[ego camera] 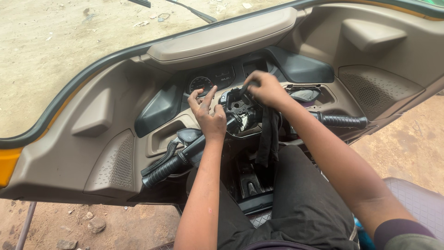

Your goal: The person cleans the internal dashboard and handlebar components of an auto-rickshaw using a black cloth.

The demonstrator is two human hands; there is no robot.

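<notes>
- Knees in black trousers [300,199] closest to the camera, seat right under the handlebar.
- Left hand [209,115] sits on the handlebar [185,155] near the middle, fingers loose and spread, gripping nothing.
- Right hand [264,88] pinches a small dark tool [243,89] at the open steering hub [238,109]; black rag [268,134] hangs below.
- Speedometer [200,84] and beige dashboard [106,139] behind.

Beige speaker grille [115,162] (perforated); stones [95,225] on ground.
</notes>
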